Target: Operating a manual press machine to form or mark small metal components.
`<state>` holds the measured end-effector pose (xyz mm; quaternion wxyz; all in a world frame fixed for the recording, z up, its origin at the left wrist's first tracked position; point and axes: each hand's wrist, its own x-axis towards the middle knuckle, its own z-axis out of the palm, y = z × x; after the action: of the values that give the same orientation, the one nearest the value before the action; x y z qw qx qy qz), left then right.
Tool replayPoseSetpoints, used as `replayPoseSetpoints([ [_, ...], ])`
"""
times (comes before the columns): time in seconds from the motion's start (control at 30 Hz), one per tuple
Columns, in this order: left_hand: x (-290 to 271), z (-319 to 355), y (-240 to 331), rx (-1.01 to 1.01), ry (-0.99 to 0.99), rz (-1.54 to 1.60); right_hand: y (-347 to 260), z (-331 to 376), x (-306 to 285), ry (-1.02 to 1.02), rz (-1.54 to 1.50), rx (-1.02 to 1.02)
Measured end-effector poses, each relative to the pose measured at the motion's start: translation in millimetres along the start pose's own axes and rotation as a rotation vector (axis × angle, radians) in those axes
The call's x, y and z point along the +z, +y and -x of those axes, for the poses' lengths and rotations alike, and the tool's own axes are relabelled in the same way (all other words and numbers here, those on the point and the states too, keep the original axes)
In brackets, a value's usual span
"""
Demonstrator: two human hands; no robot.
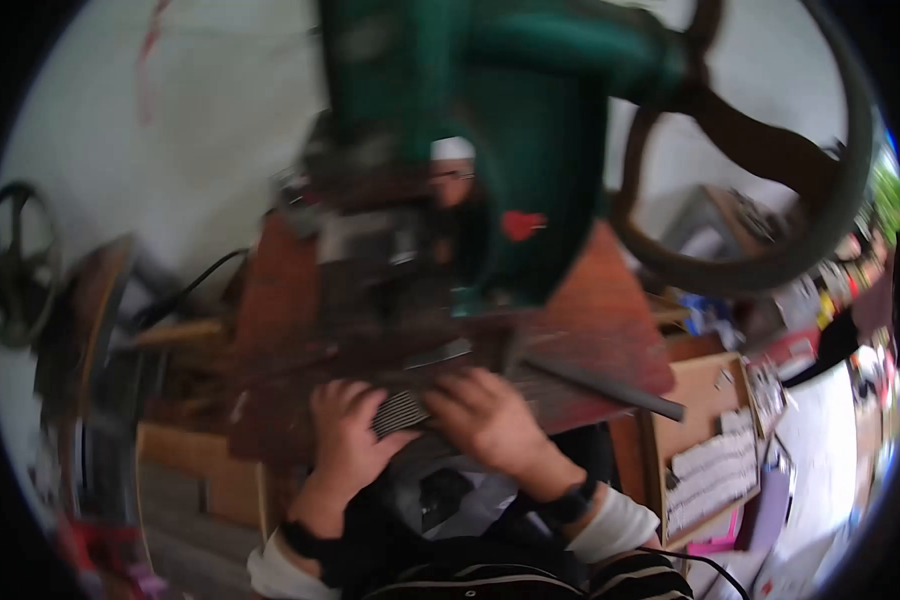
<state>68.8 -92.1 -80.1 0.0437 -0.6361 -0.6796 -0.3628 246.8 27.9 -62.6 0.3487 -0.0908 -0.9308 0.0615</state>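
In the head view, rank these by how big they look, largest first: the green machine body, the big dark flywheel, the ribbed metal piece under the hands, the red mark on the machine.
1. green machine body
2. dark flywheel, close to it in spread; fisheye bending makes this pair unsure
3. ribbed metal piece, partly covered by the left hand and right hand
4. red mark

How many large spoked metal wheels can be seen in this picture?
2: a big dark rusty flywheel on the green machine, upper right; a smaller dark spoked wheel at far left. Others may be hidden.

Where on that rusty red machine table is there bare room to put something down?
Bare patches lie on the red table right of the green machine body, above the dark bar, and at its left corner. It is crowded where the left hand and right hand press the ribbed metal piece.
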Motion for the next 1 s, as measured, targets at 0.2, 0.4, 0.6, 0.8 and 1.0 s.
replayPoseSetpoints([
  [0.2, -15.4, 16.9, -6.5, -0.136, -0.001, -0.034, -16.8, -18.2, 17.7, -0.188, 0.037, -0.030],
  [0.4, -14.9, 15.9, -2.2, -0.137, 0.009, -0.012, -26.7, -13.3, 18.3, -0.208, 0.174, 0.012],
  [0.6, -18.8, 13.6, -4.8, -0.113, -0.008, 0.088, -40.1, -22.0, 16.1, -0.278, 0.209, -0.042],
  [0.8, -35.6, 20.6, -8.5, -0.086, 0.024, 0.129, -41.4, -19.4, 22.2, -0.268, 0.219, -0.046],
  [1.0, -33.8, 27.7, -9.6, -0.181, 0.069, 0.162, -59.1, -28.4, 20.6, -0.335, 0.260, -0.007],
])
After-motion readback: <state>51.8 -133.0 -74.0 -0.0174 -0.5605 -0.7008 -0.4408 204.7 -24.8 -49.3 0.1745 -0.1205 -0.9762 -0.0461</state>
